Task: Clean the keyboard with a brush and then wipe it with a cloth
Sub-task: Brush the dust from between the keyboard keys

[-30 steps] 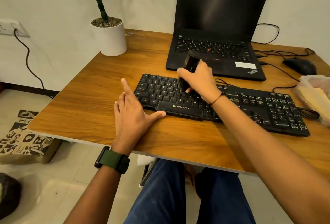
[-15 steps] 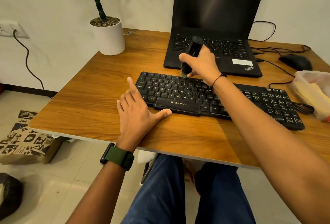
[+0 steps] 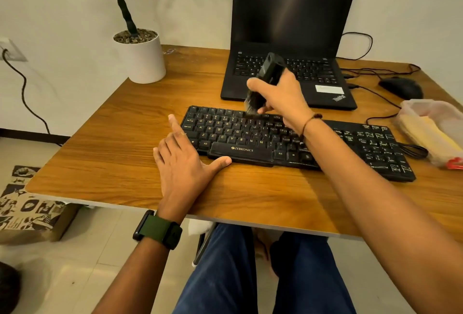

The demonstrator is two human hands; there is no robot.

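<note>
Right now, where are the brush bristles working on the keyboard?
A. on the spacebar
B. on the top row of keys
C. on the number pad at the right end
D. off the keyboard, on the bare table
B: the right hand holds the brush with its bristles on the keyboard's top row, far from the spacebar.

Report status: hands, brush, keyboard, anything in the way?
Right hand grips brush, bristles on the top key row. Left hand flat, steadying keyboard at its left end. Nothing blocking the keys; cloth not yet in hand.
</note>
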